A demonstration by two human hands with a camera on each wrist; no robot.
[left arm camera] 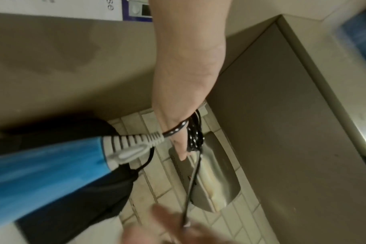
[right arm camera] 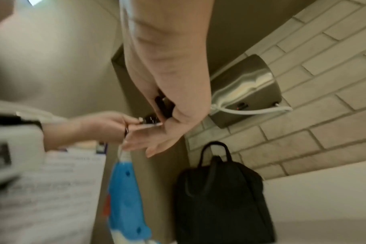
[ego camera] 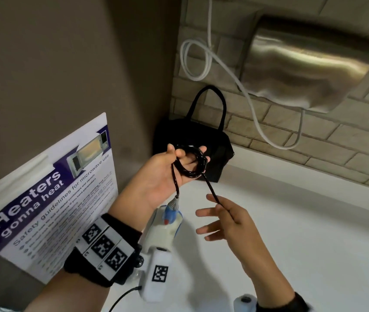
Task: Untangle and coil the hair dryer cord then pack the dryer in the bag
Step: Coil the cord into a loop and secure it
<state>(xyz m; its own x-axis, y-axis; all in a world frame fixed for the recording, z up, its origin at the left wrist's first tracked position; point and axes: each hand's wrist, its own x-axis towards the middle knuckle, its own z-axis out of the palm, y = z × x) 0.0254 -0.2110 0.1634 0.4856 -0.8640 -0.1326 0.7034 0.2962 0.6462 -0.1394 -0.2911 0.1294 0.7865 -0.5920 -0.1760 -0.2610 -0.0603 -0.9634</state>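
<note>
My left hand (ego camera: pixel 167 176) is raised palm up, and a small coil of black cord (ego camera: pixel 191 162) is looped round its fingers. The blue and white hair dryer (ego camera: pixel 171 218) hangs from that cord just below the hand, above the white counter (ego camera: pixel 302 233). A straight length of cord runs down from the coil to my right hand (ego camera: pixel 224 221), which pinches it between thumb and forefinger, other fingers spread. The black bag (ego camera: pixel 201 136) with loop handles stands upright in the corner behind the coil. The left wrist view shows the dryer (left arm camera: pixel 42 165) and the coil (left arm camera: pixel 195 137) close up.
A microwave safety poster (ego camera: pixel 50 194) leans against the left wall. A steel hand dryer (ego camera: pixel 309 64) hangs on the brick-tile wall above the counter, its white cable (ego camera: pixel 201 59) looping down beside the bag. The counter stretches right of my hands.
</note>
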